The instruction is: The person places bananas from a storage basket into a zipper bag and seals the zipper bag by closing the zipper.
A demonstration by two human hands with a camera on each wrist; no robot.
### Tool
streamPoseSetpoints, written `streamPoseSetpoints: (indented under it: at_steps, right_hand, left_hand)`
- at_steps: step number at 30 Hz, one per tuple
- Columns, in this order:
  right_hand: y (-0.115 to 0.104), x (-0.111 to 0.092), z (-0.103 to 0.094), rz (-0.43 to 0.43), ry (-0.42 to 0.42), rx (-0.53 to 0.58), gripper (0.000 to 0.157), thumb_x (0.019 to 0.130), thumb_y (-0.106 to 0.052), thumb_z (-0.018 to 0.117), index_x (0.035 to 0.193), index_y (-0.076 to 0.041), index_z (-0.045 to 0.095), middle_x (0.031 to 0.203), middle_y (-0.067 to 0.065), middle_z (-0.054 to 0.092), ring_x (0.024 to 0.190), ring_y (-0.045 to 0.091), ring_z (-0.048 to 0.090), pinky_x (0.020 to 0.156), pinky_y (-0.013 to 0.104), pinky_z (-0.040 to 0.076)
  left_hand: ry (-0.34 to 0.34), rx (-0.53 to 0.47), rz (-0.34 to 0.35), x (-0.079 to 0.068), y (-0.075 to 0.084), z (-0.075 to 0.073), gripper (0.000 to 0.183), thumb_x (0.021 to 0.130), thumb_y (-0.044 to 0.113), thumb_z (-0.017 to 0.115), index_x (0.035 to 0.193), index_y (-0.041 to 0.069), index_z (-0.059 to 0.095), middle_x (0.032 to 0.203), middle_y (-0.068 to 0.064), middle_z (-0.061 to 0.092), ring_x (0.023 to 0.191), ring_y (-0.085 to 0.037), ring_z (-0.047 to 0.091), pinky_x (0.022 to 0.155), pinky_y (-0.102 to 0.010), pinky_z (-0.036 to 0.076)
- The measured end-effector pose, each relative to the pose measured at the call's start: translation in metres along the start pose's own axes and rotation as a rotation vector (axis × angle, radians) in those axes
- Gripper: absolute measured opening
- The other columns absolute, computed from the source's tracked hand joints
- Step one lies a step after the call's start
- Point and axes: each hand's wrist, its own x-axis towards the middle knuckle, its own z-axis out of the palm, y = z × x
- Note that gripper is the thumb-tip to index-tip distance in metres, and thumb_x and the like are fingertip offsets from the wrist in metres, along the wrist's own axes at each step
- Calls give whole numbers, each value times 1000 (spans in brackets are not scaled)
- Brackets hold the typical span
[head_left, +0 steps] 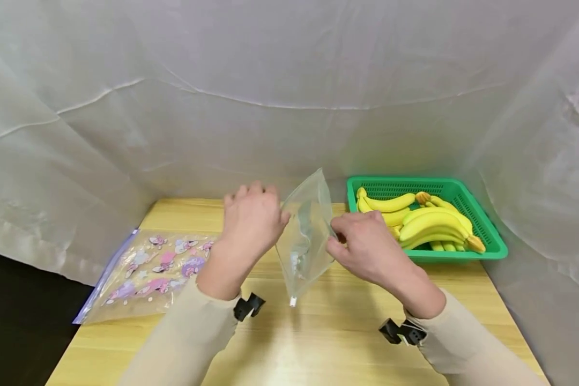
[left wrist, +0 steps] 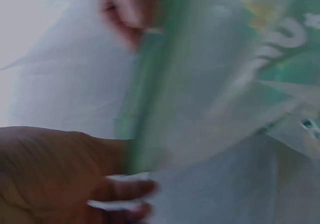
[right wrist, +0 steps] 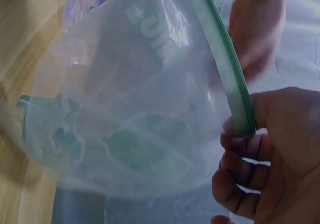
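Note:
A clear zip bag (head_left: 303,241) with green-edged rims hangs between my two hands above the table, its mouth spread apart and facing up in the head view. My left hand (head_left: 252,222) pinches one rim; in the left wrist view the green rim sits at the left hand's (left wrist: 55,169) thumb. On the opposite side my right hand (head_left: 369,244) pinches the other rim, and the right wrist view has its thumb and fingers (right wrist: 240,141) on the green strip. A white slider (head_left: 293,302) shows at the near corner. Printed green shapes and letters cover the bag's side (right wrist: 150,139).
A green basket (head_left: 497,247) of yellow bananas (head_left: 434,225) stands at the back right of the wooden table (head_left: 318,348). On the left lies a flat clear zip bag (head_left: 154,273) with cartoon prints and a purple edge. Grey cloth (head_left: 289,107) hangs behind and at the sides.

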Motion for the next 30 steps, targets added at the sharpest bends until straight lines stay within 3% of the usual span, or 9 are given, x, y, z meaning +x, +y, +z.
streamPoseSetpoints:
  at_steps: [3,7,11,13,15,17,20,23,30]
  right_hand:
    - [-3,1,2,-87,-65,80,32,85,-10,60,64,-21,38,62,-11,31,59,7,34,73,38,39]
    - [-5,-5,-6,-134,-269,367,31,85,-7,60,67,-22,41,65,-14,32,59,2,32,58,24,33]
    - [0,-6,-17,-43,-378,670,26,91,-6,57,70,-18,47,66,-10,37,59,4,34,53,23,30]
    - [8,-2,-16,38,-378,734,24,92,-7,56,71,-15,47,65,-7,36,58,6,32,53,24,28]
    - [17,3,-9,138,-363,688,25,92,-10,55,69,-15,46,64,-5,34,58,9,30,55,26,26]
    - [28,7,1,242,-355,535,28,93,-16,55,68,-16,43,63,-5,33,58,11,30,56,27,27]
    - [43,5,16,362,-388,230,32,96,-25,55,68,-18,41,62,-4,33,58,14,30,57,31,28]
    - [53,-2,27,383,-439,49,33,97,-29,56,69,-18,45,62,-3,35,58,16,35,57,33,29]
    - [55,-3,40,341,-431,11,41,100,-32,63,65,-19,47,58,-4,39,54,14,37,53,31,30]
  left_hand:
    - [137,8,47,11,2,10,21,99,27,69,101,7,71,103,-12,69,97,-35,62,92,-57,50]
    - [146,-38,-65,3,-4,-12,15,96,20,61,103,10,69,106,-10,68,99,-34,59,97,-58,46]
    - [81,-70,-139,-16,-10,-56,8,91,13,56,91,11,64,97,-8,64,96,-36,57,96,-64,41]
    - [-28,-37,-140,-15,-9,-65,11,91,11,55,93,11,66,99,-9,67,100,-38,60,101,-69,39]
    - [-190,23,-139,-5,-7,-57,21,96,15,56,111,9,70,114,-12,70,114,-41,61,109,-73,35]
    - [-339,74,-150,13,-8,-37,34,100,17,56,132,10,66,130,-15,69,125,-45,60,113,-76,30]
    - [-457,84,-205,35,-17,2,45,104,20,54,148,12,56,142,-18,65,131,-46,59,114,-74,32]
    - [-454,56,-244,44,-23,33,41,105,20,53,145,11,59,139,-19,66,127,-45,62,111,-72,36]
    - [-359,-36,-170,40,10,67,31,104,22,59,131,11,67,128,-13,72,117,-38,67,109,-66,42]
